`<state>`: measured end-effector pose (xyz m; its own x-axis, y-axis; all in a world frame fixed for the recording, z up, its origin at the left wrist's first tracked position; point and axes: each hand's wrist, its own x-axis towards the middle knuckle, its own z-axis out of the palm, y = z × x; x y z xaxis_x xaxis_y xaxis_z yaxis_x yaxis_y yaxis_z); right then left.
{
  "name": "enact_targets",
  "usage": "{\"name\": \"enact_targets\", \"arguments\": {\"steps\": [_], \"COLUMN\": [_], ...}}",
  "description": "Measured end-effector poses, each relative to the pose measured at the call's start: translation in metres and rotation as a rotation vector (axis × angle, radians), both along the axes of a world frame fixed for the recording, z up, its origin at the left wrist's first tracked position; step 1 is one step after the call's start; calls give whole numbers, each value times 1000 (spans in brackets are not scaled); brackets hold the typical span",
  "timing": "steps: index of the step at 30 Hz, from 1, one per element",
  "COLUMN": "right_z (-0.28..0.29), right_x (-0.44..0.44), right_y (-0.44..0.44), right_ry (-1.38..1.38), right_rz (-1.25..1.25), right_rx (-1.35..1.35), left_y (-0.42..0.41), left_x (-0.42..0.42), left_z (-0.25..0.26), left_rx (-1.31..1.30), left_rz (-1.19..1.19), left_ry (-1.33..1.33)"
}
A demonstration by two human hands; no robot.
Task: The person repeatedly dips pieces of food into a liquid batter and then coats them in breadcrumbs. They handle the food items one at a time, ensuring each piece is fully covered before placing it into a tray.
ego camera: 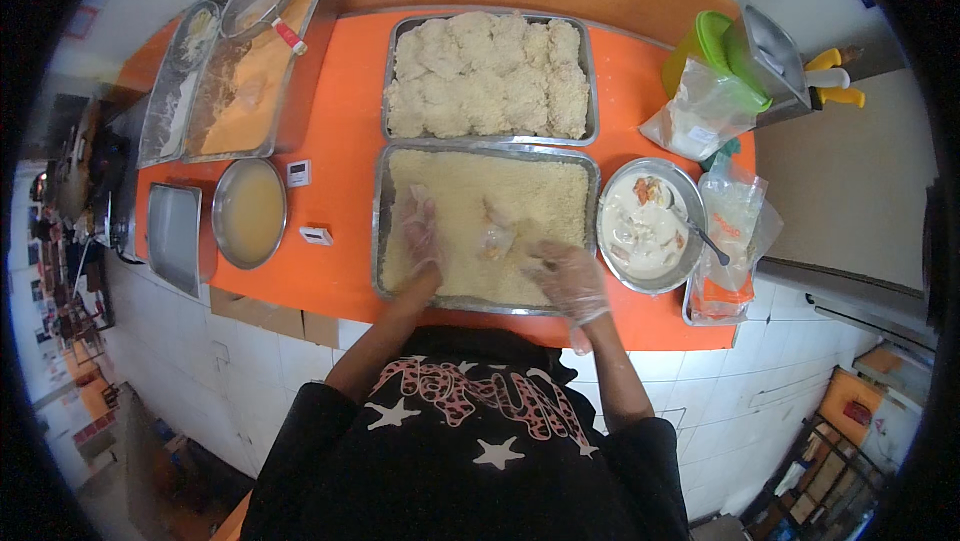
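A metal tray (592, 188) of pale breadcrumbs (457, 271) lies before me. Near its middle rests a wet, partly coated piece of what looks like raw meat (496, 235). My left hand (421, 229), in a clear plastic glove, reaches into the crumbs on the tray's left side, fingers extended. My right hand (571, 278), gloved alike and blurred at the fingertips, hovers around the tray's right front corner, its fingers apart. Neither hand visibly holds anything. To the right, a round metal bowl (609, 259) contains white batter, several pieces and a dark-handled spoon (709, 241).
Behind stands a tray of crumb-coated pieces (487, 75). Leftward are a bowl of yellowish liquid (255, 214), a metal container (174, 233), two small timers (316, 235) and a deep flour tub with a sieve (262, 0). Plastic bags (727, 241) and a knife holder (772, 53) sit right.
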<state>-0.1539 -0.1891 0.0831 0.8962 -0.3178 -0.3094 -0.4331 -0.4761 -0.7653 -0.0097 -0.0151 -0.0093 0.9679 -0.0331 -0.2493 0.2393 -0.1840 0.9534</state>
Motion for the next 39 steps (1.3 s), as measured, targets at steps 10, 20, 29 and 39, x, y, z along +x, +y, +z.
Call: {"name": "enact_targets", "arguments": {"steps": [10, 20, 29, 39], "right_z": [2, 21, 22, 15], "right_x": [-56, -61, -79, -83], "right_y": [-55, -65, -66, -70], "right_ry": [-116, -223, -332, -563], "right_rz": [-576, -800, -902, -1019], "right_rx": [494, 545, 565, 688], "left_y": [-68, -126, -126, -104], "left_x": [-11, 47, 57, 76], "left_z": [-20, -43, -45, 26], "left_rx": [284, 483, 514, 1036], "left_rz": [-950, -1148, -1280, -1834], "left_ry": [-676, -1036, -1046, -438]}}
